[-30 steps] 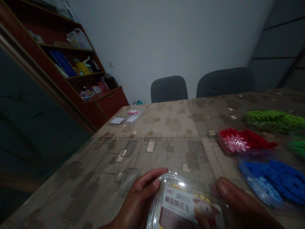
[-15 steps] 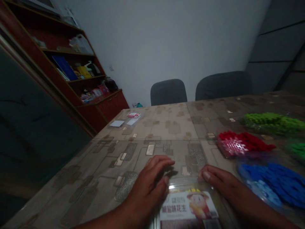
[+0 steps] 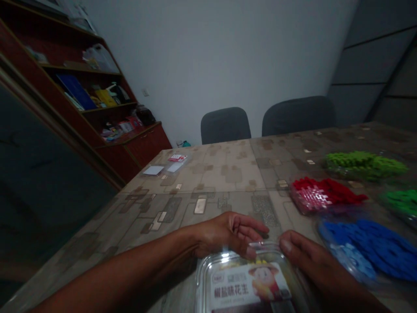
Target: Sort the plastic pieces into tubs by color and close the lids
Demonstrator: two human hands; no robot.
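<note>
A clear plastic box (image 3: 211, 278) with a labelled lid lies at the near edge of the table; yellow pieces show through the lid. My left hand (image 3: 228, 232) reaches over its far edge, fingers curled and pinching the lid's far rim tab. My right hand (image 3: 306, 258) rests against the box's far right corner, fingers bent on the rim.
To the right lie piles of blue (image 3: 374, 248), red (image 3: 322, 193) and green (image 3: 361, 163) pieces in clear trays. Small cards (image 3: 163, 167) sit at the far left of the patterned table (image 3: 211, 182). Two dark chairs (image 3: 224, 124) stand behind it. A wooden shelf unit (image 3: 97, 104) fills the left wall.
My left hand has shifted from the box's left side to its far edge and closed on the rim. The box lid now shows more fully. My right hand stayed at the right corner.
</note>
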